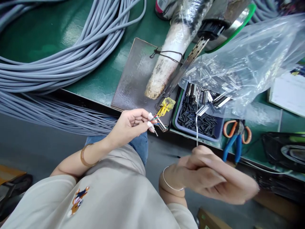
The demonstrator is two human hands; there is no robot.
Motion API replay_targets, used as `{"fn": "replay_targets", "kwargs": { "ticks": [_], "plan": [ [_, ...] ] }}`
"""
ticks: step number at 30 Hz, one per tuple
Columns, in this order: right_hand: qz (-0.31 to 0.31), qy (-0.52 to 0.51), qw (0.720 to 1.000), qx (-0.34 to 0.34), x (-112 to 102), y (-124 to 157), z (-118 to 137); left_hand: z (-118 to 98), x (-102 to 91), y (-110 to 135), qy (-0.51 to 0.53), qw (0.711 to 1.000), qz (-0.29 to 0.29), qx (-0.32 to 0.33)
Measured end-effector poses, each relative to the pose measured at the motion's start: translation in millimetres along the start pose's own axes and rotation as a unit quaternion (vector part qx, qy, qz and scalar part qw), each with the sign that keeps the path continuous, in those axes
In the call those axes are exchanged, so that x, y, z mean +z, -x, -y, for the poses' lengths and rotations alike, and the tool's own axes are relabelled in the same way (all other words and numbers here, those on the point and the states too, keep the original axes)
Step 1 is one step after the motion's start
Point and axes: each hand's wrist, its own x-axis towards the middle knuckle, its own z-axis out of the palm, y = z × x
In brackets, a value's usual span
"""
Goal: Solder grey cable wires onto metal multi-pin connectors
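My left hand (135, 122) is closed in a pinch on thin coloured wires (155, 118), right at the back of a small multi-pin connector (161, 124). A yellow clamp (163, 109) at the bench edge touches or nearly touches that connector. My right hand (214, 178) is off the bench front, nearer the camera and slightly blurred, with its fingers curled together. A thin silvery strand (197, 130) hangs over the bench edge and disappears behind this hand; whether the fingers grip it is hidden.
Thick grey cable coils (78, 60) cover the left. A soldering iron (186, 66) and a plastic-wrapped white tube (170, 47) point over a dark board (133, 79). Rightward are a bin (177, 122) of black sleeves and connectors, a clear bag (252, 57) and pliers (235, 140).
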Motion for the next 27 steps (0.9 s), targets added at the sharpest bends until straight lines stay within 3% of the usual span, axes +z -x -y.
{"fn": "replay_targets", "kwargs": {
  "ticks": [2,6,12,17,24,27],
  "plan": [
    [-0.058,0.032,0.998,0.012,6,-3,9,2,0.3,1,0.0,1.0,0.006,0.002],
    [0.035,-0.036,0.996,0.07,30,-20,15,6,2.0,2,-0.011,1.0,0.025,0.009],
    [0.031,-0.104,0.987,0.114,40,-25,8,6,0.8,3,-0.008,1.0,0.017,-0.012],
    [0.039,-0.092,0.986,0.134,38,-23,5,7,-1.0,3,-0.011,0.999,0.008,-0.041],
    [0.039,-0.02,0.995,0.088,36,-18,6,9,-1.3,4,-0.01,0.999,0.017,-0.048],
    [0.013,0.004,0.999,0.048,38,-16,6,12,-3.9,2,0.012,0.999,0.022,-0.04]
  ]
}}
